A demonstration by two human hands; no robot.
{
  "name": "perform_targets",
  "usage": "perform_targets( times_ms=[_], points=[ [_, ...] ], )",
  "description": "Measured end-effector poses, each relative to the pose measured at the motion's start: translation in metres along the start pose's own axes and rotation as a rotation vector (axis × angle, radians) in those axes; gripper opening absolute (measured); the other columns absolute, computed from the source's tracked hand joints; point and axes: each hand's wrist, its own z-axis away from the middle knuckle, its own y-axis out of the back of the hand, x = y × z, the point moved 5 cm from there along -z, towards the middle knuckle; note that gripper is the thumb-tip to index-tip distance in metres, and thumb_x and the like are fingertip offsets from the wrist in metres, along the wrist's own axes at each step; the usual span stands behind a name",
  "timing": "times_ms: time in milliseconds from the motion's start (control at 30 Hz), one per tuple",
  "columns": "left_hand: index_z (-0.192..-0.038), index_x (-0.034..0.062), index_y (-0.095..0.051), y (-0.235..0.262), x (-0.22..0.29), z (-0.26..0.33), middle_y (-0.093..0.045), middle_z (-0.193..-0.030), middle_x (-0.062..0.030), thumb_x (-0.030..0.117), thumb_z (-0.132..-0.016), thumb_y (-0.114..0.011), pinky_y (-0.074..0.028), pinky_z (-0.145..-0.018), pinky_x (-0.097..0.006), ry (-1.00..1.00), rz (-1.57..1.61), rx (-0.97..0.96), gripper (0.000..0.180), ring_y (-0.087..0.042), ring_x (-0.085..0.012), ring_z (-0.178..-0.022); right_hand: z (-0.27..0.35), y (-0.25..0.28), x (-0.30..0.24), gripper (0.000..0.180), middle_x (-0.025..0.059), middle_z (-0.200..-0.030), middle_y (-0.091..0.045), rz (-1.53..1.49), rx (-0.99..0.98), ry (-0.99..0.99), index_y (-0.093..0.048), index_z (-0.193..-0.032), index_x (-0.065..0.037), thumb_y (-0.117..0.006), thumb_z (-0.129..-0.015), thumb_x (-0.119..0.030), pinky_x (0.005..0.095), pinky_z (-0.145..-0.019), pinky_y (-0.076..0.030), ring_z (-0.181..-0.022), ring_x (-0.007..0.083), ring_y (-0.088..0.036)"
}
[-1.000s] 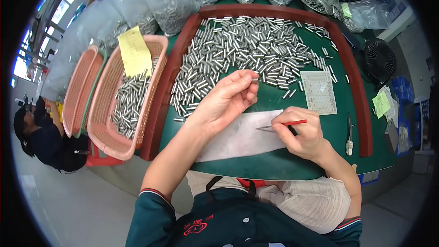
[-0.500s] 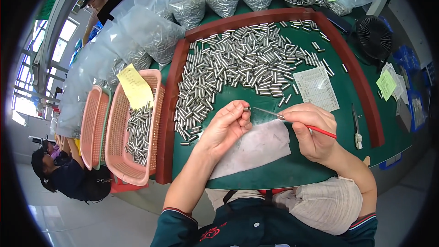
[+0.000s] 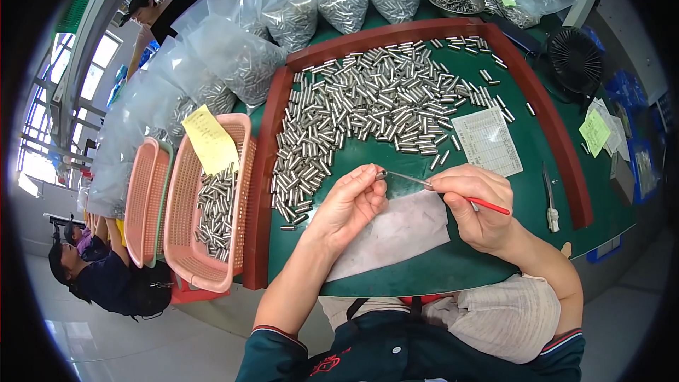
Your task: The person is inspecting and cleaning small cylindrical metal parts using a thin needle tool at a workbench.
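My left hand (image 3: 351,204) pinches a small shiny metal cylinder (image 3: 382,175) between thumb and forefinger, its other fingers curled. My right hand (image 3: 475,205) grips a red-handled needle file (image 3: 409,179) like a pen. The file's thin shaft points left, its tip at the end of the cylinder; whether it is inside a bore is too small to tell. Below both hands a pale cloth (image 3: 396,232) lies on the green table (image 3: 297,269). Beyond them spreads a large heap of loose metal cylinders (image 3: 375,95).
A dark red wooden border (image 3: 559,141) frames the heap. Pink baskets (image 3: 244,170) stand left, one holding cylinders under a yellow note (image 3: 211,140). Filled plastic bags (image 3: 290,10) line the back. A printed sheet (image 3: 488,141), tweezers (image 3: 549,198) and a black fan (image 3: 574,60) are right.
My right hand has shifted slightly left, bringing the file's tip right up to the cylinder. My left hand still pinches the cylinder, now turned a little.
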Motion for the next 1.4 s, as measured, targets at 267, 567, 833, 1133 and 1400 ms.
perform_targets(
  times_ms=[267, 567, 833, 1133, 1400],
  points=[
    [-0.091, 0.0042, -0.058, 0.001, 0.0, 0.0, -0.056, -0.069, -0.0022, 0.02, -0.09, -0.053, -0.039, -0.057, -0.022, 0.002, -0.005, 0.025, 0.016, -0.048, -0.0092, -0.058, 0.0, -0.001, 0.0, 0.009, 0.0115, -0.075, -0.063, -0.011, -0.016, -0.013, -0.059, -0.084, 0.002, -0.063, -0.077, -0.002, 0.0289, -0.053, -0.049, -0.061, 0.0234, -0.062],
    [-0.09, 0.0041, -0.057, -0.001, 0.002, 0.001, -0.057, -0.07, -0.0026, 0.019, -0.089, -0.055, -0.041, -0.059, -0.022, -0.026, -0.073, 0.065, 0.015, -0.05, -0.0091, -0.059, 0.0, -0.002, 0.0, 0.009, 0.0109, -0.074, -0.063, -0.004, -0.03, 0.004, -0.059, -0.083, 0.001, -0.063, -0.076, -0.002, 0.0285, -0.053, -0.048, -0.062, 0.0223, -0.062],
    [-0.086, 0.0064, -0.055, 0.004, 0.004, 0.001, -0.056, -0.07, -0.0002, 0.021, -0.09, -0.055, -0.044, -0.059, -0.02, -0.039, -0.062, 0.008, 0.016, -0.053, -0.0074, -0.065, 0.0, -0.007, -0.013, 0.016, 0.009, -0.075, -0.062, 0.284, -0.09, 0.275, -0.059, -0.085, -0.002, -0.066, -0.073, -0.01, 0.0277, -0.052, -0.048, -0.065, 0.0213, -0.062],
    [-0.082, 0.0058, -0.055, 0.003, -0.001, 0.0, -0.053, -0.067, -0.0008, 0.029, -0.09, -0.054, -0.038, -0.054, -0.021, 0.035, 0.045, 0.009, 0.024, -0.046, -0.0087, -0.057, 0.001, -0.004, -0.009, 0.02, 0.0099, -0.079, -0.064, 0.14, -0.059, 0.191, -0.059, -0.089, -0.002, -0.067, -0.073, -0.01, 0.0282, -0.053, -0.048, -0.066, 0.0227, -0.063],
    [-0.082, 0.0049, -0.055, 0.002, -0.002, 0.002, -0.053, -0.065, -0.0013, 0.029, -0.09, -0.054, -0.038, -0.054, -0.022, 0.035, 0.047, 0.049, 0.026, -0.045, -0.0094, -0.055, 0.003, -0.008, -0.007, 0.021, 0.0102, -0.078, -0.064, 0.074, -0.112, 0.169, -0.059, -0.09, -0.002, -0.067, -0.073, -0.01, 0.0278, -0.052, -0.047, -0.065, 0.0227, -0.063]
  ],
)
